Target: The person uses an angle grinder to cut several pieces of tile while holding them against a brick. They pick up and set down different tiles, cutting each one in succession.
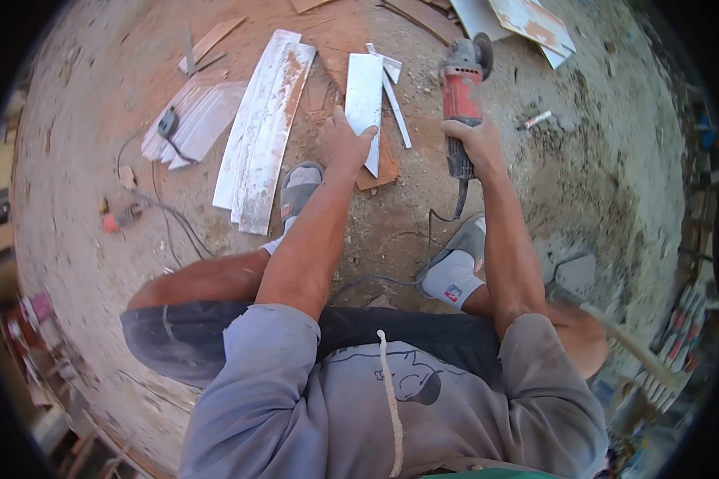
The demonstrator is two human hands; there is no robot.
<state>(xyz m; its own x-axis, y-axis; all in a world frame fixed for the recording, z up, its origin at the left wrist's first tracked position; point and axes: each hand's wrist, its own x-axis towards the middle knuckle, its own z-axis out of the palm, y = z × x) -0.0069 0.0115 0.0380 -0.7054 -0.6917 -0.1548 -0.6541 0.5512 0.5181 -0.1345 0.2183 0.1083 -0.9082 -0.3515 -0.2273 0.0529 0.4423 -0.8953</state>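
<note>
My right hand [478,142] is wrapped round the rear body of a red and black angle grinder [462,92]. The grinder's dark disc [483,54] points away from me, at the far right end of the tool, apart from the tile. With my left hand [345,144] I grip the left edge of a white tile piece [364,88], thumb on its top face and fingers partly hidden. That piece lies over a reddish-brown board [386,166]. Narrow white offcuts [395,108] rest just right of it.
Long white tile strips [265,132] lie left of my hand, with more tile pieces [204,120] beyond. A black plug [168,122] and cable sit on them. The grinder cord [431,239] runs between my feet. A marker [534,120] lies right; a wooden-handled tool [631,343] is beside my knee.
</note>
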